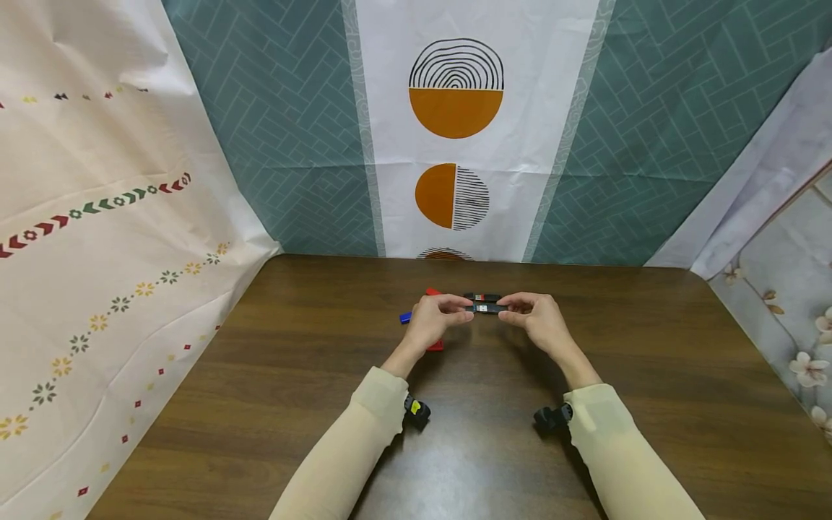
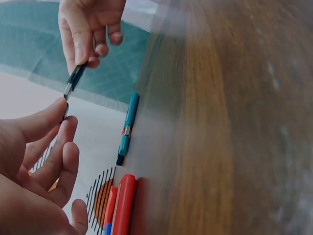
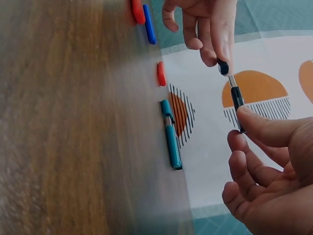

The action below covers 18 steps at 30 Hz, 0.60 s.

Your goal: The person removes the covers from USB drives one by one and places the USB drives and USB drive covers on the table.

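Both hands hold a small black USB stick point(image 1: 494, 308) between them above the table; its bare metal connector shows in the middle. My left hand point(image 1: 429, 319) pinches the dark cap end point(image 3: 223, 67) between thumb and fingertips. The black body point(image 3: 236, 97) is pinched by the thumb and fingers of my right hand point(image 1: 541, 323). Metal bridges the space between the two dark ends; whether its tip sits inside the cap is unclear. Just behind lies a teal stick-shaped piece point(image 3: 172, 144) with a metal middle, seen dark with a red spot in the head view.
Near the left hand lie a thick red stick point(image 2: 124, 205), a blue piece point(image 1: 406, 318) and a smaller red piece point(image 3: 161, 73), partly hidden by that hand in the head view. Patterned cloth point(image 1: 312, 144) hangs behind the brown wooden table point(image 1: 312, 361).
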Tool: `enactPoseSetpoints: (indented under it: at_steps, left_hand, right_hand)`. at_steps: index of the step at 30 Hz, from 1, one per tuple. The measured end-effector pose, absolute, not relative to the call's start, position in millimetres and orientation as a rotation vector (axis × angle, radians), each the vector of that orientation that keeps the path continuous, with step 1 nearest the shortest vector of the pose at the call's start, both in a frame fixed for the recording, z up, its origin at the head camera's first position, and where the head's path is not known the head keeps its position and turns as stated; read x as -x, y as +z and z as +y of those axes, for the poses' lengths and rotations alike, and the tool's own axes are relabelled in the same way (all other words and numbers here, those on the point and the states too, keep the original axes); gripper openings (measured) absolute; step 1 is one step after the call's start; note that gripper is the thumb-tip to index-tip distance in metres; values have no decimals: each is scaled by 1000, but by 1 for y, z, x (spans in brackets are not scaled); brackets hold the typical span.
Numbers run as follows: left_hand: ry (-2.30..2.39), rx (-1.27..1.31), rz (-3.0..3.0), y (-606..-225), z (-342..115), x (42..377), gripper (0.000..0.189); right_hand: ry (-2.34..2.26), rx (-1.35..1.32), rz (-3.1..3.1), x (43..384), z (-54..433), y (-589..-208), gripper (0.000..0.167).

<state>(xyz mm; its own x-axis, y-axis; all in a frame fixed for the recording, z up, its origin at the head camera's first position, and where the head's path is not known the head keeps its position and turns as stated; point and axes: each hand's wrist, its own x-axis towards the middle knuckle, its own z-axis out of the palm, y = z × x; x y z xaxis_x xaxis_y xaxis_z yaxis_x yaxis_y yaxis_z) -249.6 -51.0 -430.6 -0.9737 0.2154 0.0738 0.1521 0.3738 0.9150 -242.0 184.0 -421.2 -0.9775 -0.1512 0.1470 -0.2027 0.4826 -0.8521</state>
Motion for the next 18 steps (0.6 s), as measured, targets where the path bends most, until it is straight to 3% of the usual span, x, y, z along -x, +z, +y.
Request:
enactPoseSetpoints:
  at_steps: [18]
  left_hand:
    - [1703,-302,2585,-432,-42,254,22]
  right_hand:
    - [1555,-281,-2643,243,185,-425,23]
